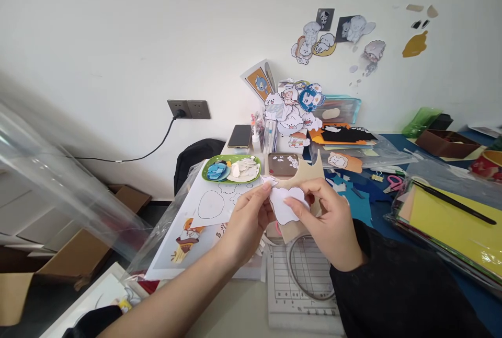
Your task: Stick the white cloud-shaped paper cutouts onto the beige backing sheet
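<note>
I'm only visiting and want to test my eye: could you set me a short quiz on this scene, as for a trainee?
1. True or false: the green tray holds only yellow pieces.
2. The thumb of the right hand rests on: A) a phone; B) a white paper cutout; C) a binder clip.
3. Fill in: the scissors at the picture's right have ____ handles.

Key: 1. False, it holds blue pieces and white pieces too. 2. B. 3. Pink.

White, wavy-edged paper cutout (285,207) has a thin black outline, spiky-edged paper piece (311,170) is plain tan, oval tray (205,172) bright green, top flat sheet (463,228) super yellow lol.
</note>
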Tool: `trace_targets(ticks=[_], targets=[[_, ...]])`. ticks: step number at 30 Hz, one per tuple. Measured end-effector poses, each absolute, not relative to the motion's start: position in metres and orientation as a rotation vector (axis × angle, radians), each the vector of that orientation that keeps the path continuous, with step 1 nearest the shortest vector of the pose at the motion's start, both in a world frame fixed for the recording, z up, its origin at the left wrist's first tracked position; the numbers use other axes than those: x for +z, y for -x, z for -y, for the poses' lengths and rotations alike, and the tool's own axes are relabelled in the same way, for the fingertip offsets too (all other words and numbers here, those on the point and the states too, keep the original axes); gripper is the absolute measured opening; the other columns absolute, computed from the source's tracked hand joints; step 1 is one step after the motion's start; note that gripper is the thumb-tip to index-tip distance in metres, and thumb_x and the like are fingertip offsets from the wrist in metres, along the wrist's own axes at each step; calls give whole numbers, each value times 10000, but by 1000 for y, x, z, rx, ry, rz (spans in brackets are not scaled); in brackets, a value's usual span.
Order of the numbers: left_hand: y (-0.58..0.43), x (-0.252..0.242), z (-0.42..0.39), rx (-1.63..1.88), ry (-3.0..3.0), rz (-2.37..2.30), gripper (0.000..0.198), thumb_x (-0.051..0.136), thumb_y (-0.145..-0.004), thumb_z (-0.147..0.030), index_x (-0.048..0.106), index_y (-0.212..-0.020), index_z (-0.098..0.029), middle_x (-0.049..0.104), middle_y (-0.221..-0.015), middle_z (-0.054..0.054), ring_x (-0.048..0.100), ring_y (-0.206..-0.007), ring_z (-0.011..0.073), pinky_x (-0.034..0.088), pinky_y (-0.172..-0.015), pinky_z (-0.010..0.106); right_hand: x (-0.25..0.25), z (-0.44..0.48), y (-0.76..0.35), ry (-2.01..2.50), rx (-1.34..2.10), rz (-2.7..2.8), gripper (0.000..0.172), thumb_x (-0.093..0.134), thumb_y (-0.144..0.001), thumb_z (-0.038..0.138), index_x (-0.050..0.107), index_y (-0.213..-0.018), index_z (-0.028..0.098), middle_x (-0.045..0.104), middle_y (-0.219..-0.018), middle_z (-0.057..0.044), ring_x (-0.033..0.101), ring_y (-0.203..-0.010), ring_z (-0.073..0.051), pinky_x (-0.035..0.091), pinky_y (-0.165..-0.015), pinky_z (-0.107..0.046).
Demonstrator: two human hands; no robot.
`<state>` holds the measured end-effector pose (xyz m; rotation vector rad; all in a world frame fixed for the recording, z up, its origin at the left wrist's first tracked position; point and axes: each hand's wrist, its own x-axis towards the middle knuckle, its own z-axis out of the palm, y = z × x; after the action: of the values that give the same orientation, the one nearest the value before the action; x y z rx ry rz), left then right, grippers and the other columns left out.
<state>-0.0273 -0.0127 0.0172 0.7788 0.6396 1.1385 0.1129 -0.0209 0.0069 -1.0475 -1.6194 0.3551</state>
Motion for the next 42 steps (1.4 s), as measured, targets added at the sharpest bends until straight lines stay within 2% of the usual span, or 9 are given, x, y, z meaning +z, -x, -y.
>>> trace_targets(ticks=[6,14,21,26,31,42], targets=[[28,16,12,1141,-768,-638,211,580,-830,-291,693,-805,-115,685,-782,63,596,-690,133,449,-615,219,6,20,-114,1059,371,1626,108,607,-797,265,521,-746,225,505,-661,34,459,-584,-118,400,-530,-244],[28,15,12,1145,-842,-686,246,569,-833,-326,686,-775,-119,665,-709,37,553,-566,101,434,-562,221,9,21,-112,1087,351,1638,145,621,-792,219,491,-728,221,487,-659,45,445,-583,-108,387,-548,-236],[28,13,13,1156,-865,-686,281,539,-860,-322,667,-709,-123,642,-650,24,533,-572,91,435,-561,199,9,22,-111,1124,338,1624,142,625,-785,228,497,-726,219,481,-647,48,447,-579,-112,379,-543,-244],[27,15,14,1148,-866,-696,272,536,-861,-337,684,-759,-133,650,-675,21,524,-540,84,440,-559,210,9,23,-110,1119,268,1631,158,631,-779,207,488,-712,215,486,-643,51,458,-590,-110,374,-553,-242],[27,15,14,1122,-853,-699,281,530,-864,-345,690,-770,-133,671,-715,36,575,-609,104,460,-587,212,9,23,-111,1132,278,1639,165,633,-781,202,481,-719,214,491,-650,52,457,-601,-105,372,-561,-235],[29,16,13,1107,-864,-545,258,480,-899,-283,683,-864,-126,658,-780,55,591,-736,121,467,-679,218,7,21,-111,1130,243,1604,147,639,-778,196,497,-738,205,506,-671,48,465,-621,-97,380,-587,-228]])
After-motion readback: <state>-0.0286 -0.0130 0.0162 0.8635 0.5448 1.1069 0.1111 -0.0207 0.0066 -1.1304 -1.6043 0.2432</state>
